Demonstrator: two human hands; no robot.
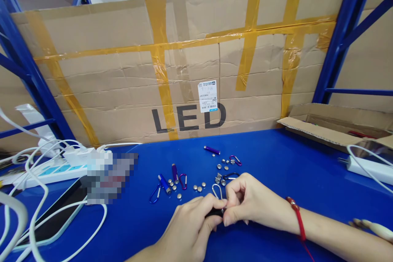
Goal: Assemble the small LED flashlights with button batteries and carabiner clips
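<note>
Both my hands meet low in the middle of the blue table (291,172). My left hand (192,225) is closed round a small dark keychain torch (215,213), mostly hidden by the fingers. My right hand (248,202), with a red cord on its wrist, pinches at the same torch's end, where a silver carabiner clip (216,190) sticks up. Just beyond lie several small round button cells (199,188), a blue torch with blue clip (162,184), a purple torch with purple clip (175,174) and another purple torch (211,150).
A taped cardboard sheet marked LED (190,82) walls the back. A white power strip (55,170) with white cables and a phone (58,213) lie left. An open cardboard box (331,125) and another power strip (368,168) sit right. Blue rack posts stand at both sides.
</note>
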